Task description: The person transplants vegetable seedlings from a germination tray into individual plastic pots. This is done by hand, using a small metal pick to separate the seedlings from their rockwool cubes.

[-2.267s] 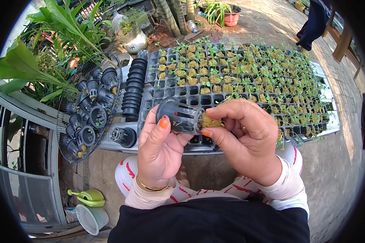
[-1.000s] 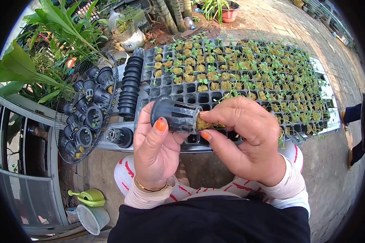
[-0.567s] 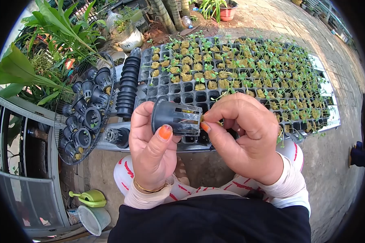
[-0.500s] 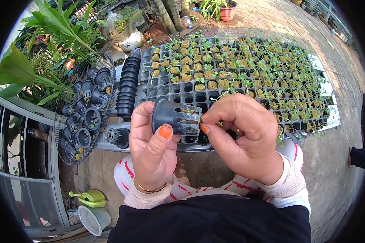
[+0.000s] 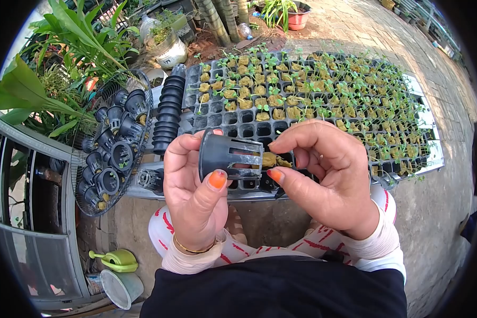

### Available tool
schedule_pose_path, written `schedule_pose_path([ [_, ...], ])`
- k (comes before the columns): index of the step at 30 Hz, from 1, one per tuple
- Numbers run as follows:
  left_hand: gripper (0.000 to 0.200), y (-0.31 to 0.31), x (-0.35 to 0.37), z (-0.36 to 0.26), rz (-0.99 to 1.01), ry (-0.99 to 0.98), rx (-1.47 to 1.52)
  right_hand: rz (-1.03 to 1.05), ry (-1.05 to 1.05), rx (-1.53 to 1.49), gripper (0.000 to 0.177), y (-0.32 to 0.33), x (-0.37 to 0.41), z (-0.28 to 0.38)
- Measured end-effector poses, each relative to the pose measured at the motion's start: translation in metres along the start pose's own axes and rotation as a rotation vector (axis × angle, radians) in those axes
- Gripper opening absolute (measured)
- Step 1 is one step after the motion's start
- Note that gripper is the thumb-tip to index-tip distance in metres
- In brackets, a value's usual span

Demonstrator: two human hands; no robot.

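Observation:
My left hand is closed around a black slotted net cup, holding it on its side with the slotted end toward the right. Just beyond that end a yellowish-brown sponge plug shows in the gap between the thumb and index finger of my right hand. Those two fingertips are apart, close to the cup's end, and the other fingers curl inward. Behind both hands lies a black seedling tray, many of its cells holding similar plugs with green seedlings.
A wire basket of net cups stands at left, beside a stack of nested black cups. One more net cup lies on the table's near edge. On the floor are a green watering can and a pale bucket.
My right thumb and index finger have parted from their pinch at the cup's slotted end, and the plug shows between them. My left hand keeps the cup in nearly the same place.

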State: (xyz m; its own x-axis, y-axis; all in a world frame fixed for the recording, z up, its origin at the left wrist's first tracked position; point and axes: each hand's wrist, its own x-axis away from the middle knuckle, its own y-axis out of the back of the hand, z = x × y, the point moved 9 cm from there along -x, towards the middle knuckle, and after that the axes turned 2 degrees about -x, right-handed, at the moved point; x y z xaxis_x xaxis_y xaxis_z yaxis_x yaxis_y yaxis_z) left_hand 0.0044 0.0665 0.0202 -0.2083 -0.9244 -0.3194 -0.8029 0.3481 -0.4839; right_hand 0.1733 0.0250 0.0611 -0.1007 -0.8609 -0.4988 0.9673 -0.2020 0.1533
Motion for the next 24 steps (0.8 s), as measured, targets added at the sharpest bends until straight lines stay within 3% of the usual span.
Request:
schedule_pose_path([
  [4,0.06,-0.001,0.002,-0.008,0.016,-0.11,-0.103,0.008,-0.045,0.004,0.016,-0.003,0.001,-0.003],
  [7,0.06,-0.01,0.002,-0.011,0.05,-0.097,-0.045,-0.013,-0.034,-0.031,0.013,-0.003,0.002,-0.004],
  [10,0.062,-0.007,0.002,-0.012,0.012,-0.079,-0.071,0.005,-0.156,-0.114,0.013,-0.006,0.004,-0.013],
  [14,0.063,-0.007,0.001,-0.015,0.052,-0.139,-0.094,0.081,-0.066,-0.061,0.021,-0.006,0.002,-0.01],
  [19,0.063,-0.013,0.004,-0.033,0.148,-0.349,-0.376,0.085,-0.13,-0.023,0.028,0.004,0.004,-0.001],
  [23,0.063,-0.014,0.011,-0.036,0.151,-0.454,-0.507,0.146,-0.002,0.174,0.037,0.0,0.002,0.019],
  [24,0.062,-0.021,0.015,-0.038,0.178,-0.533,-0.694,0.185,0.028,0.236,0.041,-0.004,0.003,0.023],
])
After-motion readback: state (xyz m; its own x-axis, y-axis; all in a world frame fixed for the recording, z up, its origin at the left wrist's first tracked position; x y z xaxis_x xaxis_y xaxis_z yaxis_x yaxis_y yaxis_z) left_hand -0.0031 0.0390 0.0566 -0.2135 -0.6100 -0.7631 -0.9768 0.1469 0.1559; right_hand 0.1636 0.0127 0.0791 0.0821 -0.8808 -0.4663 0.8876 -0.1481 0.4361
